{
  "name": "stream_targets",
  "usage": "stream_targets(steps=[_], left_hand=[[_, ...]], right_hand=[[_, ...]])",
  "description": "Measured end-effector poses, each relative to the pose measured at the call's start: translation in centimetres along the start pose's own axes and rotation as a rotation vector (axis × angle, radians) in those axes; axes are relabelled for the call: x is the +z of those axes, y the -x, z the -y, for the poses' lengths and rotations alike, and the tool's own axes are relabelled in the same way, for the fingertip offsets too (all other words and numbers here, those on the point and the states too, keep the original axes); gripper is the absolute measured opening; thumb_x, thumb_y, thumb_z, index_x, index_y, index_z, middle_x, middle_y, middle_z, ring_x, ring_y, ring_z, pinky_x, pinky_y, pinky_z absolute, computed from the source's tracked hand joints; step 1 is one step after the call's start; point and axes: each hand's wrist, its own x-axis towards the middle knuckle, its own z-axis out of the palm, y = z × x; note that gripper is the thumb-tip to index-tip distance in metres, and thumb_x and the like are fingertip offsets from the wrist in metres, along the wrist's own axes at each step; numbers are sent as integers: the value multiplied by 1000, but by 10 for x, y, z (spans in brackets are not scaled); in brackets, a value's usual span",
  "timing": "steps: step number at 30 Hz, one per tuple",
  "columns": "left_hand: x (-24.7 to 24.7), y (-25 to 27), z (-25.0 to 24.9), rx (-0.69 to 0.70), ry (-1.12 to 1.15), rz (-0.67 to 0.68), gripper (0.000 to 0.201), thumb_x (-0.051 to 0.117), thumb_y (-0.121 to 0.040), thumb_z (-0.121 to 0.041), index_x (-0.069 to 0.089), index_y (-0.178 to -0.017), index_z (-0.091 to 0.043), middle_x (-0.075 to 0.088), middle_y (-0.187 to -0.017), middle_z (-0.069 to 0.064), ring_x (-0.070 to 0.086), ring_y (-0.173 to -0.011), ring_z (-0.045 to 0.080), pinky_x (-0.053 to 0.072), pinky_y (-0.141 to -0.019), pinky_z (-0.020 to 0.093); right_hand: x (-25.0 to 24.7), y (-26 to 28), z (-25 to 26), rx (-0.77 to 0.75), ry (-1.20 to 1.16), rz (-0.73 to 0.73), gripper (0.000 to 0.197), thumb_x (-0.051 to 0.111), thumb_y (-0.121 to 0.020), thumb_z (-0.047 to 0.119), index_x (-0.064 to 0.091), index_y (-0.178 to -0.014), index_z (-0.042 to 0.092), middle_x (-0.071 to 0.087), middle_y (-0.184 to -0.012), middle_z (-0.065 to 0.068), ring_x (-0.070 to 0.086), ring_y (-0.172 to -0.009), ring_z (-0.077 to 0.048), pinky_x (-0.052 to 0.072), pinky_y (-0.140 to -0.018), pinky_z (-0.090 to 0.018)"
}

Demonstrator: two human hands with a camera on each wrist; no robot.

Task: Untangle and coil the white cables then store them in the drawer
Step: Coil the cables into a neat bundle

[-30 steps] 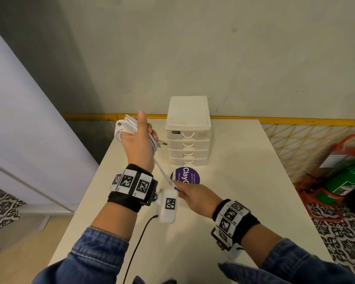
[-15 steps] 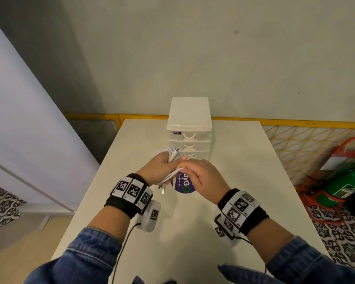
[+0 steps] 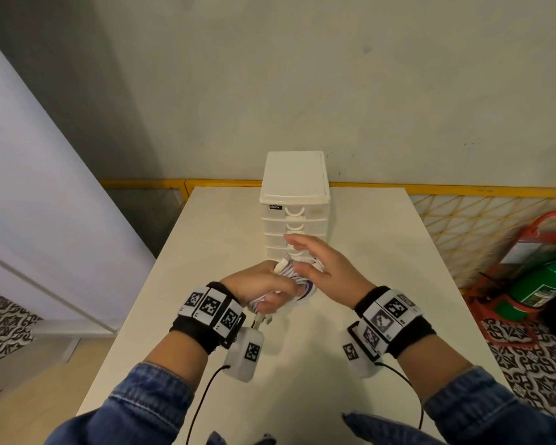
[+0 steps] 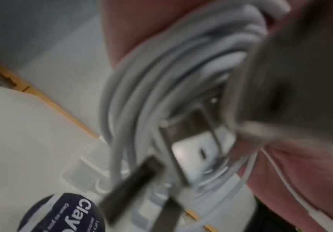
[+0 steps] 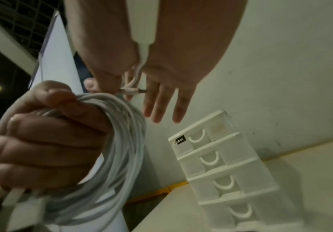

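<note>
My left hand (image 3: 257, 289) grips a coil of white cable (image 3: 289, 272) just above the table, in front of the white drawer unit (image 3: 294, 200). One plug end sticks up from the coil and a USB plug (image 3: 264, 320) hangs below my fist. My right hand (image 3: 318, 264) hovers over the coil with straight fingers, its thumb beside the cable. In the right wrist view my left hand's fingers (image 5: 42, 141) wrap the coil (image 5: 122, 157), and a cable end (image 5: 134, 90) lies under my right palm. All drawers (image 5: 211, 160) are closed. The left wrist view is blurred, showing the coil (image 4: 161, 78).
A round purple sticker (image 3: 307, 286) lies on the white table (image 3: 382, 252) under my hands. A yellow rail (image 3: 463, 189) runs behind the table. A green extinguisher (image 3: 546, 284) in a red stand sits on the floor at right. The table's left edge drops to the floor.
My left hand came down from head height to the table with the coil. My right hand moved up along the loose cable end to the coil and straightened its fingers.
</note>
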Motion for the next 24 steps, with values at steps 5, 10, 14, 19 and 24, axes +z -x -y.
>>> stream_targets(steps=[5,10,14,19,24], left_hand=[[2,0,-4,80,100,120,34,54,-84,-8,44,-51,-10,37,-35,-2,34,-25,10,28,-33,14],[8,3,-9,110,182,187,32,53,-81,-7,63,-53,-19,40,-34,-6,35,-24,7,21,-33,18],[11,2,-11,134,259,190,19,57,-78,-6,65,-66,-18,42,-35,-3,39,-25,9,31,-34,13],[13,-1,-11,181,242,191,25,57,-77,-11,59,-52,-15,45,-37,-2,47,-32,14,40,-42,20],[12,-3,-12,184,166,152,25,59,-79,-16,54,-57,-5,46,-39,0,52,-40,15,46,-51,25]], right_hand=[[4,3,11,111,-365,70,30,40,-95,24,58,-119,22,61,-118,5,55,-111,-4,40,-96,-15],[11,2,13,42,-385,-43,33,59,-81,36,64,-100,9,67,-102,-6,62,-98,-14,47,-87,-22],[12,1,16,17,-398,-176,34,69,-70,34,68,-88,5,66,-87,-4,62,-84,-9,46,-79,-19],[9,2,23,-22,-318,-203,29,71,-77,15,67,-104,22,63,-78,17,58,-80,1,44,-82,-17],[7,0,21,-95,-176,-208,26,64,-77,34,70,-101,26,54,-82,-8,56,-80,-11,45,-79,-18]])
